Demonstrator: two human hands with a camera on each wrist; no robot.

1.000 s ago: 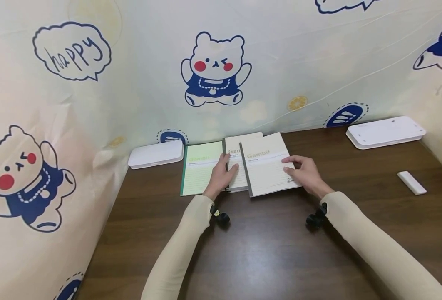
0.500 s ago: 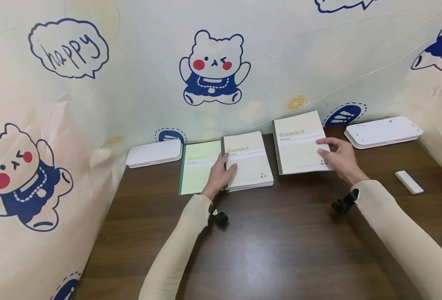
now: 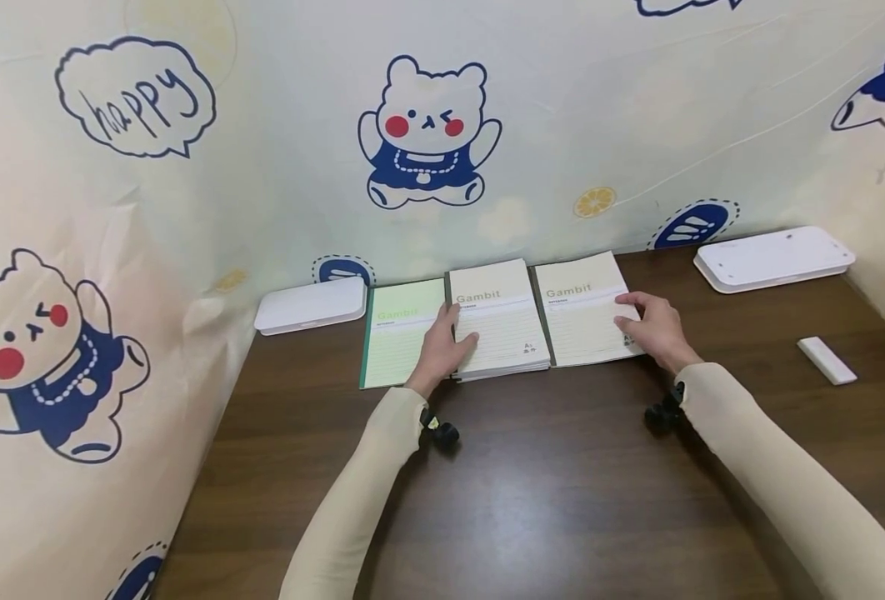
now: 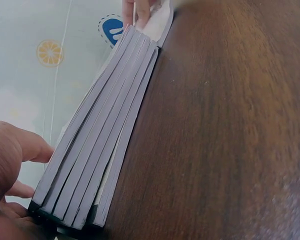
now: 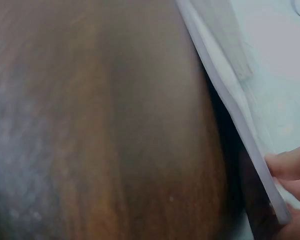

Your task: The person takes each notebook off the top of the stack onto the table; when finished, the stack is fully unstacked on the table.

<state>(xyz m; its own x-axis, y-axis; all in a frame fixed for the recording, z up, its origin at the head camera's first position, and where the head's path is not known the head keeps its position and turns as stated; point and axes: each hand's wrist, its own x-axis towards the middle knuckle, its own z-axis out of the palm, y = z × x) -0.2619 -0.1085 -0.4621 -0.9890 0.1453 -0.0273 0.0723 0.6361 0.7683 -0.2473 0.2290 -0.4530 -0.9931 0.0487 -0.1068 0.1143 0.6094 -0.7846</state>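
My left hand (image 3: pixel 439 348) lies over the spine side of a stack of cream notebooks (image 3: pixel 497 321), fingers extended along the spine and thumb on the cover. In the left wrist view, several page edges of the stack (image 4: pixel 97 135) show, with my fingertips at the spine corner. My right hand (image 3: pixel 654 327) pinches the right edge of a single cream notebook (image 3: pixel 579 292), just right of the stack. In the right wrist view, that notebook's page edge (image 5: pixel 235 107) slants above the table, a dark gap under it, the thumb on its cover.
Left of the stack lies a green notebook (image 3: pixel 397 354). A white case (image 3: pixel 311 307) sits at the back left, a similar white case (image 3: pixel 775 258) at the back right. A small white bar (image 3: pixel 827 361) lies on the brown table (image 3: pixel 517 492). Printed cloth (image 3: pixel 285 167) hangs behind.
The right hand lifted the top notebook off the stack, carried it right and up, then lowered it beside the stack. The left hand has stayed in place at the spine.
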